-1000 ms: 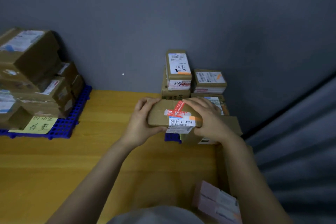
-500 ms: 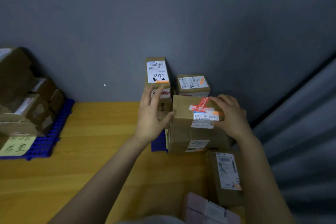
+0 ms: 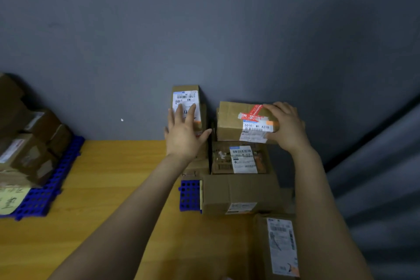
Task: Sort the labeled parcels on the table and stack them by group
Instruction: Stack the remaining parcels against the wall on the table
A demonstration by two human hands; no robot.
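Note:
A brown parcel with red tape and a "501E-M1 A21B" label point(image 3: 236, 120) sits on top of the right-hand stack by the wall. My right hand point(image 3: 285, 126) grips its right end, fingers curled over the top. My left hand point(image 3: 185, 134) is spread flat, fingers straight, against the tall upright parcel with a white label point(image 3: 186, 100) just left of that stack. Below the taped parcel lie a labeled parcel point(image 3: 241, 159) and a larger brown box point(image 3: 238, 193), resting on a blue plastic pallet point(image 3: 189, 195).
On the wooden table point(image 3: 102, 188), a second blue pallet point(image 3: 45, 191) at the left carries several stacked brown parcels point(image 3: 29, 150) and a yellow handwritten note point(image 3: 11, 200). Another labeled parcel point(image 3: 279, 248) lies at the near right. A grey wall stands behind.
The taped parcel went from both hands in front of me onto the top of the right stack. My left hand let go of it and moved to the tall upright parcel.

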